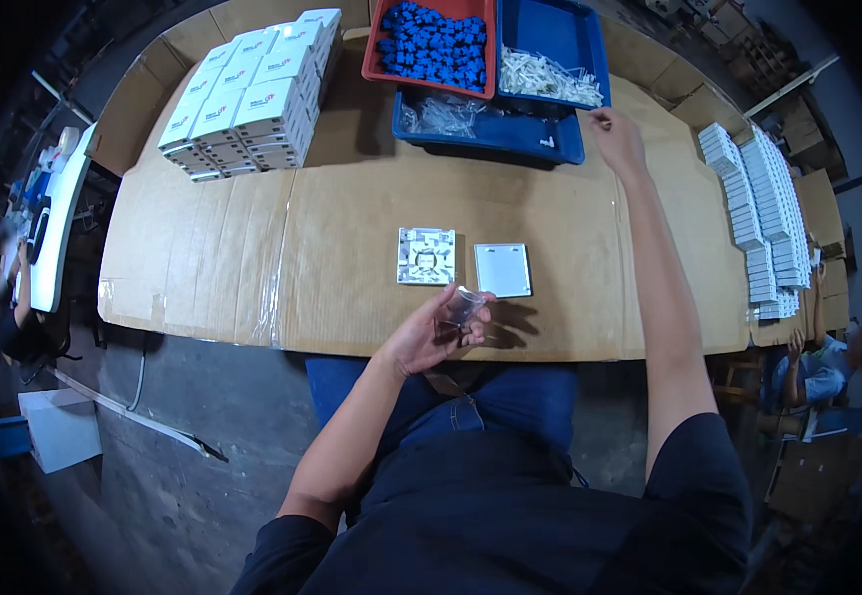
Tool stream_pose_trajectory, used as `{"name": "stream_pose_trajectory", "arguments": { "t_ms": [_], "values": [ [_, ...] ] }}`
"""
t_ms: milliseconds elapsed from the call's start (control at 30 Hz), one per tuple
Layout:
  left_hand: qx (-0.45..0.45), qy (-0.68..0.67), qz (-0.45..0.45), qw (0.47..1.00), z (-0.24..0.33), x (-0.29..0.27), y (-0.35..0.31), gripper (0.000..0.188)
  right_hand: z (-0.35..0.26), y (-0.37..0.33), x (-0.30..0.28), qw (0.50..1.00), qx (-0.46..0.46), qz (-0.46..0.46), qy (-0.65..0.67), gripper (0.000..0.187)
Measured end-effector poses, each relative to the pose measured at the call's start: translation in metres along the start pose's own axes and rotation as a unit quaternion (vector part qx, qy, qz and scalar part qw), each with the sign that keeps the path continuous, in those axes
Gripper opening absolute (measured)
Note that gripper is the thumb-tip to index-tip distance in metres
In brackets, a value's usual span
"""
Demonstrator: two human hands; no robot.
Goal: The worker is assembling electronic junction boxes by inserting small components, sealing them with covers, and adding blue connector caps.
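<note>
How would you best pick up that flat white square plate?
Probably pinch the plate by its right edge, coming from the right: it lies flat, so its rim offers the hold, while the white frame sits close on its left and the left hand is by its near edge.

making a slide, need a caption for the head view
Left hand holding a clear plastic piece near two white square parts, right hand beside a blue bin of small white pieces.

Parts (542, 77) sit in bins (540, 147) at the table's (352, 268) back
Frame (425, 256) lies left of panel (502, 270); box stack (247, 94) stands behind left, other stacks (776, 218) right.
</note>
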State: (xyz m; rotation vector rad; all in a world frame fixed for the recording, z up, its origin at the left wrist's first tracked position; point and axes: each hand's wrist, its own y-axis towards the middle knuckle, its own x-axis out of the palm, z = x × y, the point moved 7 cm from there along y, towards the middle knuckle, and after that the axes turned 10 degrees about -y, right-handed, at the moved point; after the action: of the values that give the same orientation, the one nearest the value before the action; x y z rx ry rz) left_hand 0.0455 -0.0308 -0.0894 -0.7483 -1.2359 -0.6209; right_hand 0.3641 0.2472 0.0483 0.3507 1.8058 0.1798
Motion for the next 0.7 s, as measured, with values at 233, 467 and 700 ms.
{"name": "stream_pose_trajectory", "arguments": {
  "t_ms": [233, 467, 700],
  "values": [
    [-0.008, -0.003, -0.004, 1.0, 0.001, 0.003, 0.004, 0.063, 0.033, 0.068, 0.006, 0.973, -0.06, 0.118, -0.191, 0.027],
    [-0.007, -0.004, 0.003, 1.0, -0.001, -0.006, 0.005, 0.069, 0.036, 0.083, 0.027, 0.964, -0.071, 0.086, -0.242, 0.022],
    [-0.01, -0.016, -0.01, 1.0, -0.005, -0.004, 0.004, 0.067, 0.047, 0.078, 0.02, 0.969, -0.037, 0.156, -0.19, 0.018]
  ]
}}
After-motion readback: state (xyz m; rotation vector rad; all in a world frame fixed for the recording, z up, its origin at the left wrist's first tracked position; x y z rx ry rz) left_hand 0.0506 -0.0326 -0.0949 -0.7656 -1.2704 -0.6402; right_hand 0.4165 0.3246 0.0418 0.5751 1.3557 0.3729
